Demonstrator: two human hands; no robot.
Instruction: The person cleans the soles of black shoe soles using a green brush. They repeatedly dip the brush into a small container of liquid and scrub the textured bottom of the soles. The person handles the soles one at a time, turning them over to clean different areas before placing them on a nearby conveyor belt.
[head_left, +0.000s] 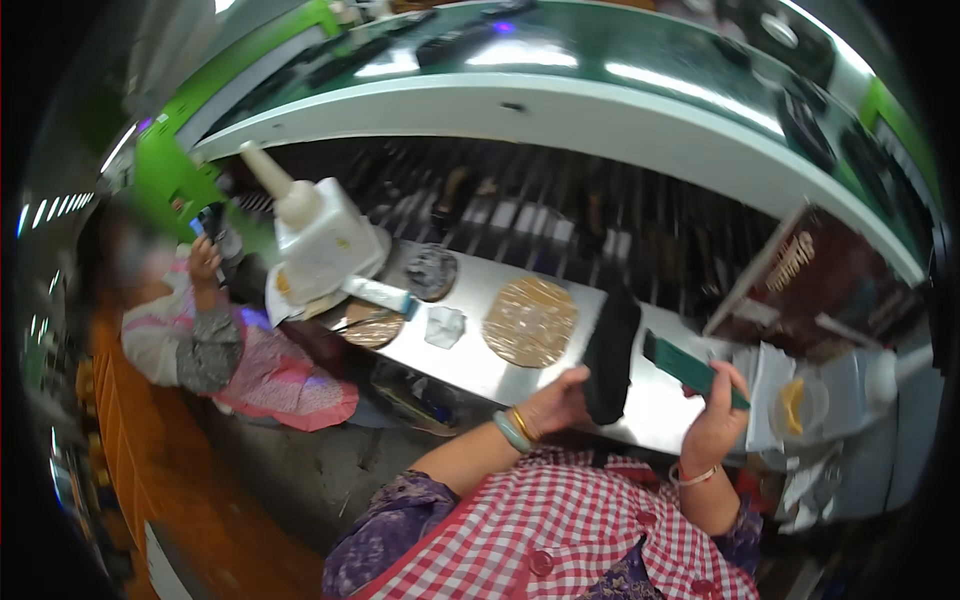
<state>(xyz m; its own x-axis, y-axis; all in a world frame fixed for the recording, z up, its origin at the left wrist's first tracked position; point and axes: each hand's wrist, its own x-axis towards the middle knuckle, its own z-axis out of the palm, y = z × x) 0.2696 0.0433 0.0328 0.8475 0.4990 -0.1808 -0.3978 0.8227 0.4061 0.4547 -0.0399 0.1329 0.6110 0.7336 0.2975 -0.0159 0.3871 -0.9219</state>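
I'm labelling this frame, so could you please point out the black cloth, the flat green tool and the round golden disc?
black cloth [609,352], head view, middle of the fabric
flat green tool [683,366], head view, mid-blade
round golden disc [530,321], head view, centre

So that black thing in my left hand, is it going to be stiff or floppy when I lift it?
Probably floppy: the black cloth-like piece droops from the left hand onto the steel counter and looks soft-edged. Likely light, since the fingers pinch only its lower end. It looks matte, so it is unlikely to slip, though blur hides its texture.
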